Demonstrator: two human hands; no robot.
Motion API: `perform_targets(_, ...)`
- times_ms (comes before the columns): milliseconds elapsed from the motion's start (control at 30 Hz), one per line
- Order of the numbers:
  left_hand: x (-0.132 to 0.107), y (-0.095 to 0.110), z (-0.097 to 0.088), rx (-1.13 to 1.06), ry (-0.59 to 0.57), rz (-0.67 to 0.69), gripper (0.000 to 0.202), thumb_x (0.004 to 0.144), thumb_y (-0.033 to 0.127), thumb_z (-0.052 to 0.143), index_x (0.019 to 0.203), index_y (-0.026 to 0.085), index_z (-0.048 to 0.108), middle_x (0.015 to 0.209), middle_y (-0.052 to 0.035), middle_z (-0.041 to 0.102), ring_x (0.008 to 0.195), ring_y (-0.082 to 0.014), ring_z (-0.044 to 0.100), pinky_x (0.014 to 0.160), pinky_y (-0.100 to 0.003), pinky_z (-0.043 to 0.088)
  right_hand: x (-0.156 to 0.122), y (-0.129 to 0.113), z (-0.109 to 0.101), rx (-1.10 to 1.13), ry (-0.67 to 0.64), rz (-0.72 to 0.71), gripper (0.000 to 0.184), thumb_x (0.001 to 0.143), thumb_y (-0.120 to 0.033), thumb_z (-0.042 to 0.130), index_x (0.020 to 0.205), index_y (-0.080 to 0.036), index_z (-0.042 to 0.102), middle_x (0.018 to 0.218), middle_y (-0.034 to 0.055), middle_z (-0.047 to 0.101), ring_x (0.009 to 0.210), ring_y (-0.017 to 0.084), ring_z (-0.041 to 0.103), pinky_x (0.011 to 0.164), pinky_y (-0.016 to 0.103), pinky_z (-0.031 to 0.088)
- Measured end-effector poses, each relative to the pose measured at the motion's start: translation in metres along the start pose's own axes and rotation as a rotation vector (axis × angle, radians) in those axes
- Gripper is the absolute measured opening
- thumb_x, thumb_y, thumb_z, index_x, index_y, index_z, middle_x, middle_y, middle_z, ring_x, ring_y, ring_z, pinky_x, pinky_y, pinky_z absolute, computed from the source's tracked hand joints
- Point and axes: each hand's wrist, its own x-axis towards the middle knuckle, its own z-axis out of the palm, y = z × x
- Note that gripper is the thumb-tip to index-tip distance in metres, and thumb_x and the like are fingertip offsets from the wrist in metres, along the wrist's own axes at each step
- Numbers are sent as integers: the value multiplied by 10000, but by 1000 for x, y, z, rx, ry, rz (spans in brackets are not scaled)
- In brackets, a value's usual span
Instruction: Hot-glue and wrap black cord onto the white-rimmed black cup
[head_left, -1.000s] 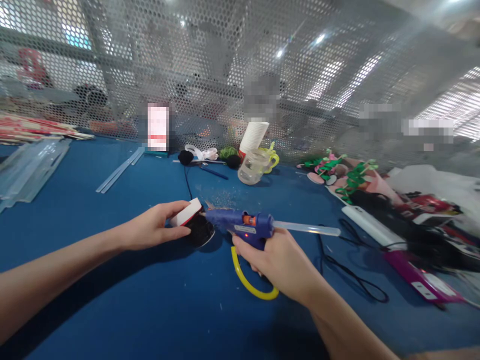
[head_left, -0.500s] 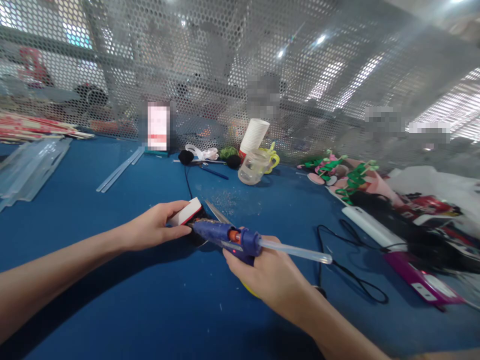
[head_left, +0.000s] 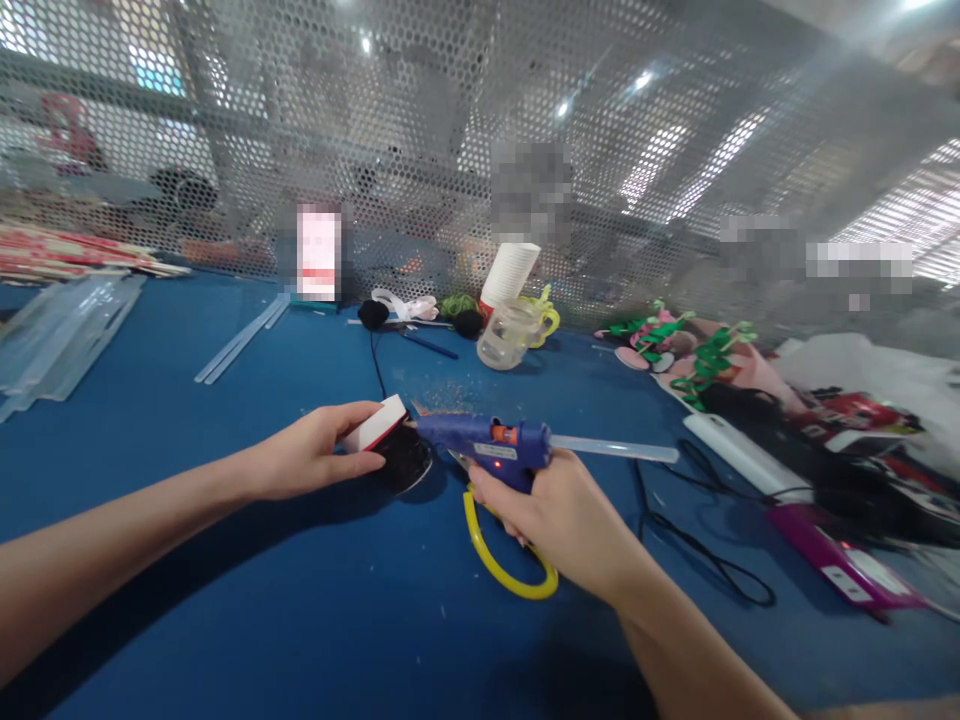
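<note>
My left hand (head_left: 334, 445) is closed round a small white block (head_left: 381, 422) with a red edge, thumb below and fingers above. A dark, rounded black thing (head_left: 405, 462) is right under and beside the block; whether the two are joined I cannot tell. My right hand (head_left: 559, 510) grips a blue hot glue gun (head_left: 480, 440), whose nozzle points left at the block's right side. A clear glue stick (head_left: 615, 448) juts from the gun's back. Beneath the gun lie scissors with yellow handles (head_left: 510, 575), partly hidden by my right hand.
A clear plastic cup (head_left: 508, 338) stands before stacked white paper cups (head_left: 511, 272). Black yarn balls (head_left: 373, 315), clear strips (head_left: 64, 335) and a phone (head_left: 317, 252) sit farther back. At right are a purple and white power strip (head_left: 840, 560), looped black cable (head_left: 720, 565) and green craft flowers (head_left: 709, 360).
My right hand has drawn the glue gun to the right and slightly up, showing more of the black thing and the yellow scissor handles. My left hand has barely moved.
</note>
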Motion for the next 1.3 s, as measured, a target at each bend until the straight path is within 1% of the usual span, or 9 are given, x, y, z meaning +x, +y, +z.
perform_targets(100, 0, -1, -1, 3, -82, 39, 350, 740, 331, 478, 1031, 137, 456, 924, -45, 577, 802, -186, 531, 670, -249, 425, 2, 1, -1, 22, 9, 55, 239, 729, -302, 460, 530, -170, 473, 385, -38, 459, 340, 87, 431, 370, 206, 367)
perform_targets(367, 0, -1, -2, 37, -72, 47, 290, 746, 325, 475, 974, 146, 473, 876, -34, 575, 775, -183, 533, 653, -240, 419, 17, 11, -3, 157, -4, 131, 200, 703, -290, 498, 555, -155, 489, 350, -61, 432, 339, 74, 420, 399, 195, 373)
perform_targets(533, -1, 0, -2, 88, -87, 23, 247, 746, 348, 462, 846, 129, 523, 724, -9, 566, 664, -160, 520, 573, -221, 403, 38, 35, -10, 295, 208, 156, 183, 660, -313, 556, 659, -136, 513, 492, -32, 530, 448, 84, 486, 466, 198, 397)
perform_targets(633, -1, 0, -1, 121, -96, 22, 269, 745, 342, 456, 867, 118, 540, 735, -12, 572, 663, -156, 515, 575, -222, 397, 51, 51, -11, 193, 269, 214, 211, 695, -328, 519, 673, -118, 530, 656, 30, 589, 560, 87, 530, 550, 195, 420)
perform_targets(833, -3, 1, 1, 268, -102, 69, 234, 754, 305, 444, 819, 104, 544, 715, -10, 548, 633, -139, 484, 564, -217, 375, 68, 78, -7, -6, 241, 327, 291, 765, -319, 413, 575, -127, 521, 530, 66, 567, 448, 129, 519, 478, 258, 418)
perform_targets(1000, -5, 4, 4, 460, -98, 295, 196, 783, 262, 426, 687, 108, 501, 677, -17, 496, 618, -131, 451, 583, -230, 361, 65, 70, -11, -178, 328, 251, 234, 745, -268, 465, 610, -109, 574, 822, 200, 597, 901, 298, 517, 769, 401, 356)
perform_targets(1067, -7, 7, 6, 488, -115, 373, 182, 792, 237, 420, 694, 108, 503, 729, -42, 507, 663, -143, 461, 622, -241, 368, 58, 57, -7, -176, 293, 164, 276, 775, -307, 430, 675, -122, 608, 918, 167, 593, 968, 273, 486, 824, 377, 326)
perform_targets(1167, -12, 14, 9, 467, -171, 456, 142, 798, 190, 415, 732, 113, 516, 799, -68, 522, 745, -158, 477, 684, -245, 376, 45, 37, 7, -35, 77, 17, 393, 819, -419, 324, 793, -186, 640, 869, 51, 633, 858, 174, 552, 770, 284, 383)
perform_targets(1300, -18, 22, 15, 433, -236, 512, 125, 798, 148, 413, 754, 115, 525, 813, -73, 519, 772, -156, 476, 713, -241, 374, 36, 18, 29, 529, -283, -108, 448, 809, -483, 316, 936, -174, 614, 892, 39, 628, 881, 160, 536, 807, 304, 363)
